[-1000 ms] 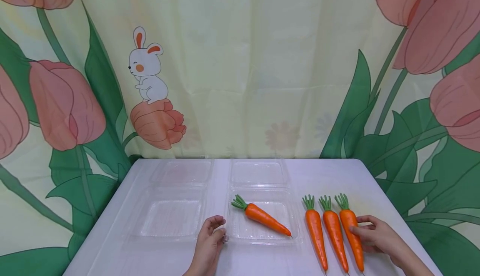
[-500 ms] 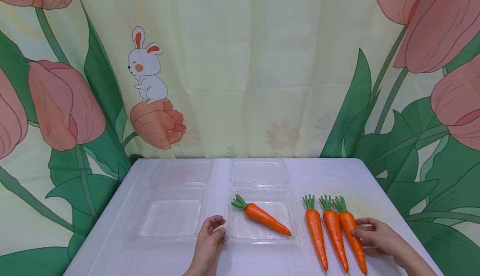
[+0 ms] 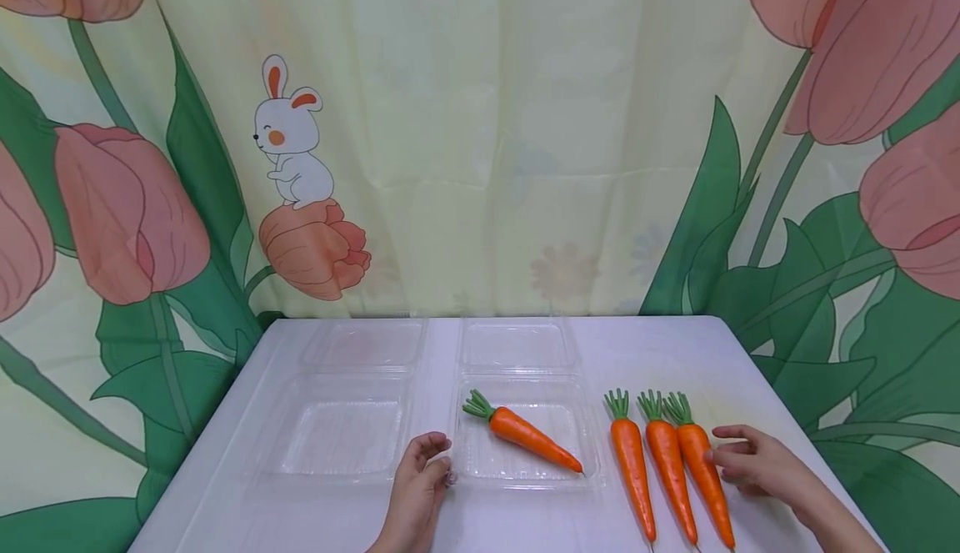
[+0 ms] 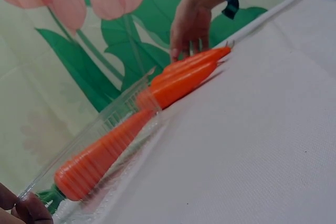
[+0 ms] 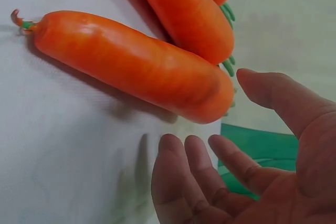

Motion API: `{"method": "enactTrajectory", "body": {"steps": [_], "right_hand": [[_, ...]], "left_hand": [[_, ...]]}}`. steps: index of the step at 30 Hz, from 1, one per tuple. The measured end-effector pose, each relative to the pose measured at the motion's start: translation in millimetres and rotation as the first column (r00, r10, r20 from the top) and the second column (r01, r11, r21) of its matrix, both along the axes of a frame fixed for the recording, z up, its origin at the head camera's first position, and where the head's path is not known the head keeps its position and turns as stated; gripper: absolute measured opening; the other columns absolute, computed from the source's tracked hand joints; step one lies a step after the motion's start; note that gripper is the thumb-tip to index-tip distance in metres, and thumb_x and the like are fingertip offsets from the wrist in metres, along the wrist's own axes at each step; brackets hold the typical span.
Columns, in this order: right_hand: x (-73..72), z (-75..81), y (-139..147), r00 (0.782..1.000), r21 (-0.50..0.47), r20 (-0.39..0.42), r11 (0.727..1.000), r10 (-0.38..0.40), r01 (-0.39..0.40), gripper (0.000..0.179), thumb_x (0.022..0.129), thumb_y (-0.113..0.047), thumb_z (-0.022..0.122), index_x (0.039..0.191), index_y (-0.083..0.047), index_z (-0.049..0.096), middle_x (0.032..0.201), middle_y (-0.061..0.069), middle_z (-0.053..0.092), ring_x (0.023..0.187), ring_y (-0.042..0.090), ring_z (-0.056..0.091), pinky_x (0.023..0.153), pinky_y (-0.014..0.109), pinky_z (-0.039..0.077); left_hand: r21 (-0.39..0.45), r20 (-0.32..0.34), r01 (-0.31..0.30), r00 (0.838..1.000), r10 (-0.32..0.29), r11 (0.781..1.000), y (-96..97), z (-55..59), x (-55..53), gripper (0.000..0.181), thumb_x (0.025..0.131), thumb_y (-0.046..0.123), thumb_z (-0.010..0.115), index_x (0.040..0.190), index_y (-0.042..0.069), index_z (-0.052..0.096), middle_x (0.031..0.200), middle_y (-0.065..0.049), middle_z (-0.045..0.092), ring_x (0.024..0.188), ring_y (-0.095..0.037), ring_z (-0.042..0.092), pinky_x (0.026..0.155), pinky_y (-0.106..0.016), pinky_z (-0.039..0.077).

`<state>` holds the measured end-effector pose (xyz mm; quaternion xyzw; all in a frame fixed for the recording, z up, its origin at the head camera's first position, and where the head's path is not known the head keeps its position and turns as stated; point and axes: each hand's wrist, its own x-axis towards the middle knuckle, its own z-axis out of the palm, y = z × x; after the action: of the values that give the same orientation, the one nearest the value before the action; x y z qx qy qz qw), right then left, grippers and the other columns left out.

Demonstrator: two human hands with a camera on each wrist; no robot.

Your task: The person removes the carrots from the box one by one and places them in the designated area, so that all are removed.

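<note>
In the head view, my left hand [image 3: 418, 486] is at the near left corner of the right clear plastic clamshell container [image 3: 480, 480]. Its fingertips [image 4: 37, 211] pinch the container's rim in the left wrist view. One orange carrot [image 3: 534, 439] with a green top lies diagonally inside. To the right, three carrots lie side by side on the table: a left carrot [image 3: 632, 478], a middle carrot [image 3: 670, 474] and a right carrot [image 3: 703, 474]. My right hand [image 3: 765, 465] is just right of the last one, fingers spread and apart from it in the right wrist view.
A second clear clamshell container [image 3: 341, 440] stands open at the left with nothing in it. Both lids lie back toward the far edge of the white table [image 3: 637, 344]. A curtain [image 3: 450, 136] printed with tulips and a rabbit hangs behind.
The right carrot has tilted, its top now leaning against the middle carrot's leaves. My right hand has let go of it and drawn slightly right. The left hand has stayed still.
</note>
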<state>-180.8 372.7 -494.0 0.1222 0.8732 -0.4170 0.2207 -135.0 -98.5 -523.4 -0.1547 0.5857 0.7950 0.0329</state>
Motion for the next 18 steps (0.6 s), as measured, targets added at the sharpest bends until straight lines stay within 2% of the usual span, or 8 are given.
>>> {"method": "enactTrajectory", "body": {"steps": [5, 12, 18], "right_hand": [[-2.6, 5.5, 0, 0.999, 0.010, -0.030, 1.000, 0.019, -0.019, 0.086, 0.091, -0.044, 0.077, 0.144, 0.013, 0.038, 0.115, 0.022, 0.067, 0.090, 0.021, 0.067, 0.084, 0.043, 0.061], [-7.5, 13.5, -4, 0.996, 0.030, -0.077, 0.999, 0.045, -0.043, 0.083, 0.093, -0.045, 0.073, 0.144, 0.011, 0.040, 0.124, 0.032, 0.059, 0.097, 0.022, 0.064, 0.087, 0.048, 0.061], [-11.2, 22.8, -12, 0.991, 0.046, -0.114, 0.997, 0.067, -0.062, 0.080, 0.094, -0.045, 0.073, 0.143, 0.011, 0.043, 0.125, 0.030, 0.060, 0.102, 0.026, 0.063, 0.088, 0.050, 0.060]], "left_hand": [[0.005, -0.009, 0.006, 1.000, -0.006, 1.000, -0.6, 0.2, 0.0, 0.037, 0.097, -0.005, 0.050, 0.133, -0.001, 0.041, 0.129, -0.010, 0.047, 0.098, -0.017, 0.048, 0.079, -0.027, 0.047], [-0.005, 0.000, 0.003, 1.000, -0.003, 1.000, 0.4, 0.9, 1.2, 0.037, 0.096, -0.006, 0.050, 0.132, -0.002, 0.041, 0.128, -0.011, 0.047, 0.096, -0.017, 0.048, 0.079, -0.027, 0.048], [0.000, -0.008, 0.007, 1.000, -0.007, 1.000, -0.1, 0.9, 1.4, 0.037, 0.096, -0.005, 0.051, 0.132, -0.001, 0.041, 0.128, -0.011, 0.047, 0.095, -0.017, 0.048, 0.078, -0.027, 0.048]]}}
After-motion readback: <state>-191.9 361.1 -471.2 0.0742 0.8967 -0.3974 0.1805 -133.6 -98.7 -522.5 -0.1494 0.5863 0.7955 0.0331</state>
